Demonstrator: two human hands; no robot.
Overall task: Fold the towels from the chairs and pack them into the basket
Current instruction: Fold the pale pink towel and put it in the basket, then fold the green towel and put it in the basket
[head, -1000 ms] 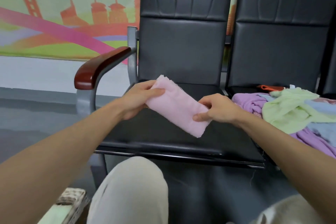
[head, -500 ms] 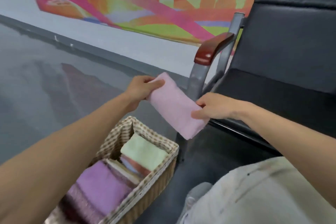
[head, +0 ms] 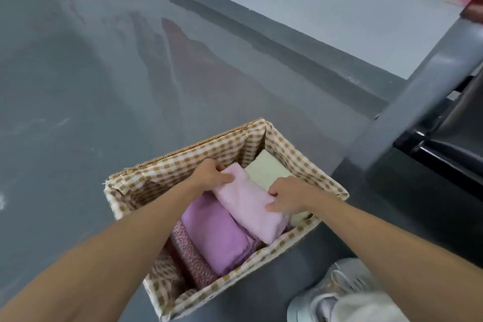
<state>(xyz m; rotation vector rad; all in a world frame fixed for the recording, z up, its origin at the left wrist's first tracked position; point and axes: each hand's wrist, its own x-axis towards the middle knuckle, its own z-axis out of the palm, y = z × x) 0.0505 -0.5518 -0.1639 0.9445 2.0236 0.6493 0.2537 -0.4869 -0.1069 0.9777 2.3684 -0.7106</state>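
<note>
Floor: grey, glossy floor (head: 104, 86); the gingham-lined wicker basket (head: 198, 148) stands on it near the chair frame (head: 407, 102), within arm's reach.
Towel: the folded pink towel (head: 251, 206) is low in the basket, over the seam between the purple towel (head: 217, 238) and the pale green towel (head: 266, 170). Probably aimed at that slot.
Left hand (head: 209, 175): fingers curled, pinching the far end.
Right hand (head: 287, 195): fingers curled on the near edge.
Why: a two-end hold keeps the fold from opening.
Contact below: can't tell.

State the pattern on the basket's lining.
Tan and white checks on the basket lining, seen best in the head view.
</note>
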